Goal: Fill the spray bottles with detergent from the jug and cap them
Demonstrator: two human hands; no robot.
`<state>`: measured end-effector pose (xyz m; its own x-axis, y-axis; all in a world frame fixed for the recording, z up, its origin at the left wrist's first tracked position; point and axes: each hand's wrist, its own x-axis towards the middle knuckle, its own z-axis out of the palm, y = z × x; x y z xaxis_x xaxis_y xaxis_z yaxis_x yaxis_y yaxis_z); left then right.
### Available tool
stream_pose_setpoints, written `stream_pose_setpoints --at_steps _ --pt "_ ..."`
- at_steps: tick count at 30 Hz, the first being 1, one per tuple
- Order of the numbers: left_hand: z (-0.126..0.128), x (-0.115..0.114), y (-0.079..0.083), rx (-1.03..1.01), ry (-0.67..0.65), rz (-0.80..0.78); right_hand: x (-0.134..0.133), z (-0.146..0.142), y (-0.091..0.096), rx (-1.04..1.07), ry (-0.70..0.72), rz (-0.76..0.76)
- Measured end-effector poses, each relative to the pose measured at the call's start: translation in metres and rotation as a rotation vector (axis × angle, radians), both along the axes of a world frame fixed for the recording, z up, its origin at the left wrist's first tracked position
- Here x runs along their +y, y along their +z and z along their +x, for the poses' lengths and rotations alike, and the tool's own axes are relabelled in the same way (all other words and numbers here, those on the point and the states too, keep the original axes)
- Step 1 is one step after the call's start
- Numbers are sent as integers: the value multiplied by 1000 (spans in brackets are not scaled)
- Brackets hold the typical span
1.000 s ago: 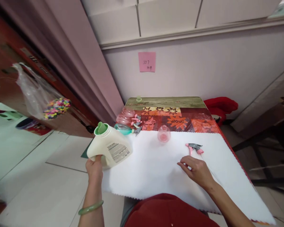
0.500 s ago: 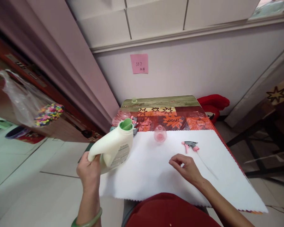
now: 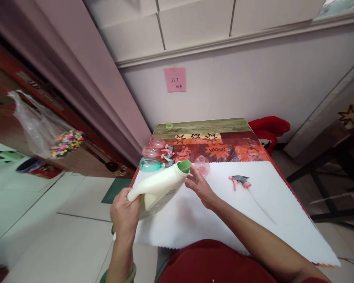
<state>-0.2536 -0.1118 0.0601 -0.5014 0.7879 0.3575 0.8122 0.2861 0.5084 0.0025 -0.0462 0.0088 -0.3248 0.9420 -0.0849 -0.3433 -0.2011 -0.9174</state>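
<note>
My left hand (image 3: 125, 214) is wrapped round the handle of a cream-white jug (image 3: 159, 184), the kind used for liquid detergent. The jug tilts to the right over the white mat, its green pouring spout (image 3: 184, 166) uncapped. No liquid can be seen leaving it. Beside the spout is my right hand (image 3: 202, 188), fingers extended and slightly bent, appearing to hold nothing. Just behind those fingers stands a clear pink spray bottle body (image 3: 202, 165) without its top; whether the fingers touch it or the spout is unclear. A grey and pink trigger sprayer (image 3: 240, 181) with a long tube lies to the right.
Several clear spray bottles (image 3: 151, 164), pink and green, lie at the table's left edge. A light green cap (image 3: 169, 125) sits at the back. The white mat (image 3: 238, 228) covers the front. A plastic bag of coloured pieces (image 3: 66, 143) hangs at left.
My left hand has brought the jug rightward and tipped it further over. My right hand has moved left and forward to the spout, its fingers straightening from a loose curl.
</note>
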Motion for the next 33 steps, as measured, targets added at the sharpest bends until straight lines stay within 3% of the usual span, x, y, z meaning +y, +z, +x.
stream_pose_setpoints --at_steps 3,9,13,16,19,23,26,29,33 --pt "0 0 -3 52 -61 56 8 -13 6 70 -18 58" --pt "-2 -8 -4 88 -292 145 12 -22 11 139 -83 -68" --pt "-28 -18 -10 -99 -99 227 15 -20 14 138 -87 -123" --pt "-54 -23 -32 -557 -7 282 16 -19 14 146 -86 -136" --pt "-62 -27 -67 -981 -26 296 17 -20 13 157 -90 -138" --pt "-43 -28 -116 -1192 -159 168 17 -21 13 161 -83 -132" --pt "-27 -23 -134 -1245 -186 115 17 -20 12 161 -96 -133" --pt "-19 -15 -132 -1297 -210 169 17 -19 9 167 -128 -146" --pt "-15 -10 -114 -1272 -237 199 19 -16 2 185 -140 -167"
